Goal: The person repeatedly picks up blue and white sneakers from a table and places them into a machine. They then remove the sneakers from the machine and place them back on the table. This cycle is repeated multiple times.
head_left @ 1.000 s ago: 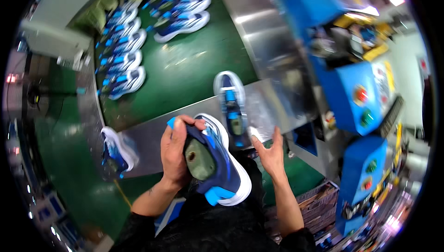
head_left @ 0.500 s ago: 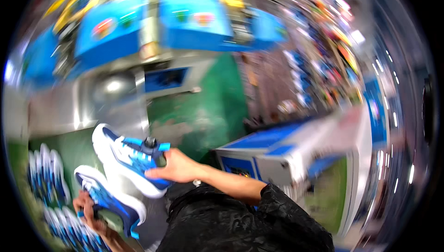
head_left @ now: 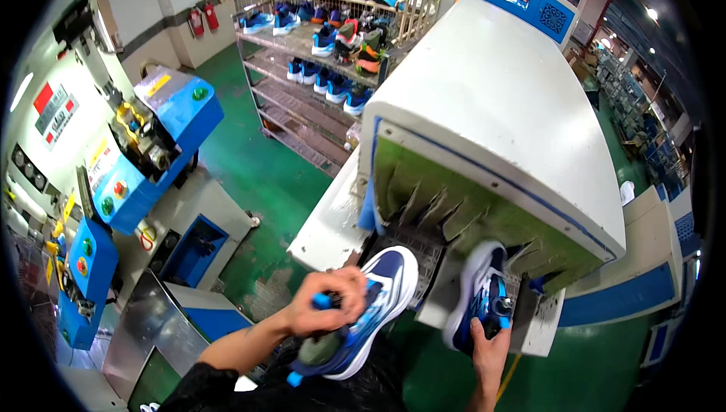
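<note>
Two blue-and-white sneakers are in my hands, one each. My left hand (head_left: 330, 302) is closed over the ankle opening of one sneaker (head_left: 389, 283), its toe pointing up and away from me. This shoe is held at the near side of a white tunnel-shaped machine (head_left: 499, 102). The other sneaker (head_left: 470, 291) is in my right hand (head_left: 491, 344), gripped at the heel and blue pull tab. Its toe reaches the slit green curtain (head_left: 446, 204) at the machine's mouth. Beneath the shoes runs a dark mesh conveyor belt (head_left: 414, 251), partly hidden by them.
A wheeled rack (head_left: 310, 45) with several shoes stands behind the machine, on the left. Blue press machines (head_left: 170, 113) with red and green buttons line the left side, above a metal table (head_left: 147, 329). Green floor (head_left: 261, 177) lies between. Two fire extinguishers (head_left: 203, 20) hang by the far wall.
My view has swung right, from the blue machines to the white tunnel machine. Both sneakers have come along in my hands, and the right one is now at the curtain.
</note>
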Tool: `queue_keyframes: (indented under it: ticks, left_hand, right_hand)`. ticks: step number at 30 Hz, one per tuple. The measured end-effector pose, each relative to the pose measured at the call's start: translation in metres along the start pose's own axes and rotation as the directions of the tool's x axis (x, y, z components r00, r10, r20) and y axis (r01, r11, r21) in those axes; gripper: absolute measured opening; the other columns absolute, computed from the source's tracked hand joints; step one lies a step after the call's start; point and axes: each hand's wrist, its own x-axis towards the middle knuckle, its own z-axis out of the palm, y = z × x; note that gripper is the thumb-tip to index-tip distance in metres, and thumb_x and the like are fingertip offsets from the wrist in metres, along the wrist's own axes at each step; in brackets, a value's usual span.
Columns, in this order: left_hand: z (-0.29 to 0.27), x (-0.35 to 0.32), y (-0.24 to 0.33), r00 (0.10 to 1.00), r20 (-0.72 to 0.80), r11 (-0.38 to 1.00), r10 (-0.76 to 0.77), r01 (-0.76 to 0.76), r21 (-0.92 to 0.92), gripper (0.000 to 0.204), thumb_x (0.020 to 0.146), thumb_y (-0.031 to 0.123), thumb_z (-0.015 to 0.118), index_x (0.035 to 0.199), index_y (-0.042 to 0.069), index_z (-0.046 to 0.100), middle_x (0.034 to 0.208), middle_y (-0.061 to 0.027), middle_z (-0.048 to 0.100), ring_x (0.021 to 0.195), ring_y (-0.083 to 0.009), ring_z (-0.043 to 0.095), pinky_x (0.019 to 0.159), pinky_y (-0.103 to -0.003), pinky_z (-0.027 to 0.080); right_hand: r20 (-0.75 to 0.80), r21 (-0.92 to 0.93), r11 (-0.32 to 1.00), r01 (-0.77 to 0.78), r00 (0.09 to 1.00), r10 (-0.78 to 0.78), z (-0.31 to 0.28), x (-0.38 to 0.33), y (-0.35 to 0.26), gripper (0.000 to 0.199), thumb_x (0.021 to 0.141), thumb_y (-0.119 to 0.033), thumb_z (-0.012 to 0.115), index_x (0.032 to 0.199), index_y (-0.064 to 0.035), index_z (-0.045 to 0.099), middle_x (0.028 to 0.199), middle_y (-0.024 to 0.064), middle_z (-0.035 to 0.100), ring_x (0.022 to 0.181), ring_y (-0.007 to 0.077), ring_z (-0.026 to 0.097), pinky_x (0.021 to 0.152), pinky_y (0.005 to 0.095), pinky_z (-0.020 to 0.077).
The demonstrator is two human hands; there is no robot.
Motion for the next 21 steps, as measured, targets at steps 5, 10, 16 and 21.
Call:
queue_keyframes:
  ticks: [5,10,16,21]
  left_hand:
    - [-0.01,0.119,-0.078,0.925,0.119,0.85,-0.36,0.273,0.451,0.009,0.075,0.008,0.063,0.081,0.002,0.061,0.091,-0.0084,0.064,0.094,-0.0256,0.058,0.09,-0.038,0.041]
    - [0.018,0.086,-0.036,0.985,-0.052,0.807,0.166,-0.106,0.581,0.032,0.076,0.006,0.062,0.107,0.004,0.058,0.116,-0.0127,0.06,0.11,-0.0284,0.056,0.096,-0.038,0.04]
    - [-0.001,-0.159,-0.014,0.803,-0.589,0.884,0.091,0.208,0.419,0.035,0.083,0.006,0.062,0.118,0.002,0.06,0.12,-0.0164,0.061,0.108,-0.0319,0.06,0.094,-0.038,0.047]
    - [0.004,-0.391,-0.065,-0.346,-0.859,0.774,0.377,0.627,0.088,0.015,0.084,0.008,0.058,0.098,0.005,0.064,0.088,-0.0146,0.064,0.086,-0.0312,0.064,0.08,-0.039,0.05]
  right_hand:
    - [-0.246,-0.211,0.976,0.042,0.965,-0.095,0.033,0.097,-0.005,0.063,0.087,-0.015,0.061,0.138,0.0107,0.034,0.137,0.0304,0.043,0.13,0.0399,0.041,0.109,0.0402,0.0297]
    - [-0.533,-0.02,0.783,0.622,0.656,-0.534,0.095,0.07,-0.038,0.036,0.092,-0.008,0.054,0.124,0.0054,0.049,0.126,0.023,0.053,0.115,0.0297,0.054,0.099,0.0384,0.042]
    - [0.362,0.671,0.436,0.6,0.248,-0.899,0.256,-0.095,-0.126,0.018,0.081,0.007,0.058,0.097,0.0009,0.061,0.092,0.018,0.067,0.079,0.0229,0.066,0.074,0.0308,0.0531]
    - [0.574,0.706,0.192,0.682,-0.392,-0.719,0.362,-0.191,-0.122,0.029,0.085,-0.01,0.065,0.114,-0.0055,0.062,0.075,-0.0015,0.056,0.066,0.0108,0.053,0.059,0.0269,0.0443]
